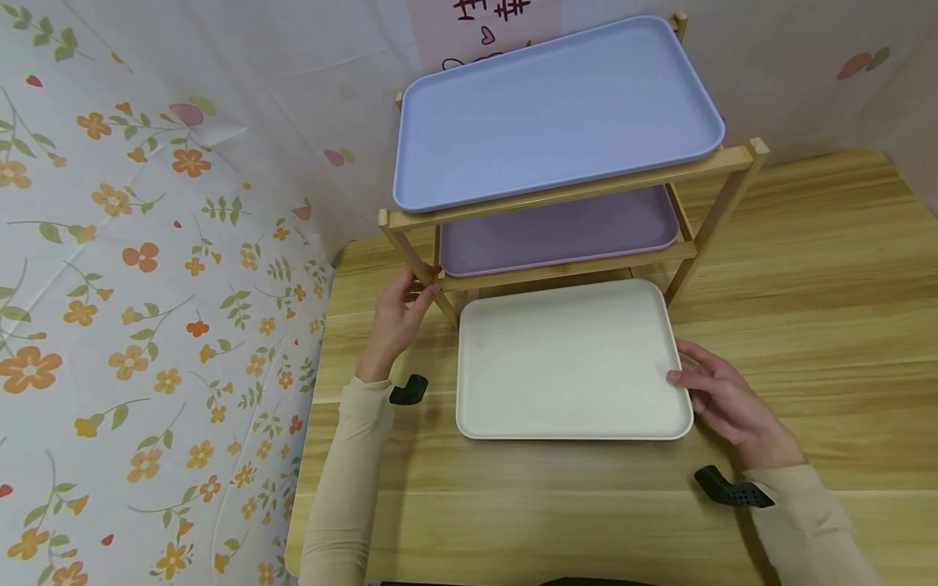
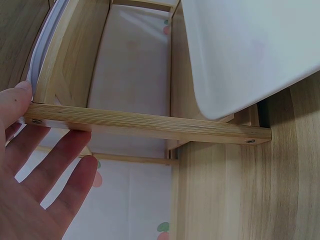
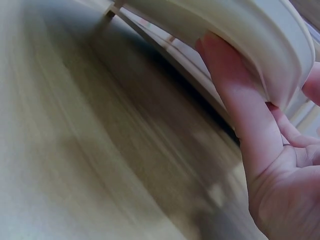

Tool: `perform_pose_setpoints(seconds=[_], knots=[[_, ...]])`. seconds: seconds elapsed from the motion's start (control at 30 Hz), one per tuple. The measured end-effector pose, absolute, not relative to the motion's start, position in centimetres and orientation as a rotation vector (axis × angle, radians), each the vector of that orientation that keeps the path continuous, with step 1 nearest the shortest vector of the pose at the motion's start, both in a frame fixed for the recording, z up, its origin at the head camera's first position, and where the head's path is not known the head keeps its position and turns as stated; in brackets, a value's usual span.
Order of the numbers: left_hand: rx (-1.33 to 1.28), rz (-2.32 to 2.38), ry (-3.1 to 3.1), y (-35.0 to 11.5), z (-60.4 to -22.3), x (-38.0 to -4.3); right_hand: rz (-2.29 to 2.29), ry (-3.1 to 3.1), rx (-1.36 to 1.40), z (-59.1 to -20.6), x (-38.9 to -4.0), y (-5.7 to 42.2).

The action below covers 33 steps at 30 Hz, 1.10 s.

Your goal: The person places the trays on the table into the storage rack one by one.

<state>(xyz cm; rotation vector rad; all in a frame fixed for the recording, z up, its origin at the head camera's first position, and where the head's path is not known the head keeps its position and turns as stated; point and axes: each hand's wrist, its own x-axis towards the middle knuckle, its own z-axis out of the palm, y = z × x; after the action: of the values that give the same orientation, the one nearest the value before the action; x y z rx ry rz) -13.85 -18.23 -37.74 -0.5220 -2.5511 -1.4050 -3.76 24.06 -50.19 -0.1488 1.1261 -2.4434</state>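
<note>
A white tray (image 1: 564,358) is in front of a wooden rack (image 1: 721,203), its far edge under the middle shelf. My right hand (image 1: 721,395) holds the tray by its right edge. Thumb above and fingers beneath, it grips the rim in the right wrist view, where the tray (image 3: 250,30) hangs above the tabletop. My left hand (image 1: 399,317) holds the rack's front left leg at the middle shelf. In the left wrist view its thumb lies on one side of the leg (image 2: 150,125) and its fingers on the other.
A blue tray (image 1: 557,114) lies tilted on the rack's top level, and a purple tray (image 1: 564,232) on the middle one. Wood-grain tabletop (image 1: 828,285) extends around the rack. A floral cloth (image 1: 168,325) hangs at the left, with a pale cloth (image 1: 293,81) behind the rack.
</note>
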Motion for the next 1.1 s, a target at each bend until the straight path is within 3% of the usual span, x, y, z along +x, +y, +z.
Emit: perform_pose_setpoints(seconds=[0.57, 0.83, 1.1], knots=[[-0.527, -1.428, -2.541, -18.7, -38.8, -14.3, -2.432, 1.218, -0.015, -50.4, -5.0, 23.4], [-0.543, -1.392, -2.546, -18.3, -37.8, -13.9, -2.327, 1.523, 0.307, -49.8, -5.6, 22.6], [-0.538, -1.412, -2.547, -18.3, -37.8, -13.9, -1.900, 2.297, 0.316, -49.3, -5.7, 21.3]])
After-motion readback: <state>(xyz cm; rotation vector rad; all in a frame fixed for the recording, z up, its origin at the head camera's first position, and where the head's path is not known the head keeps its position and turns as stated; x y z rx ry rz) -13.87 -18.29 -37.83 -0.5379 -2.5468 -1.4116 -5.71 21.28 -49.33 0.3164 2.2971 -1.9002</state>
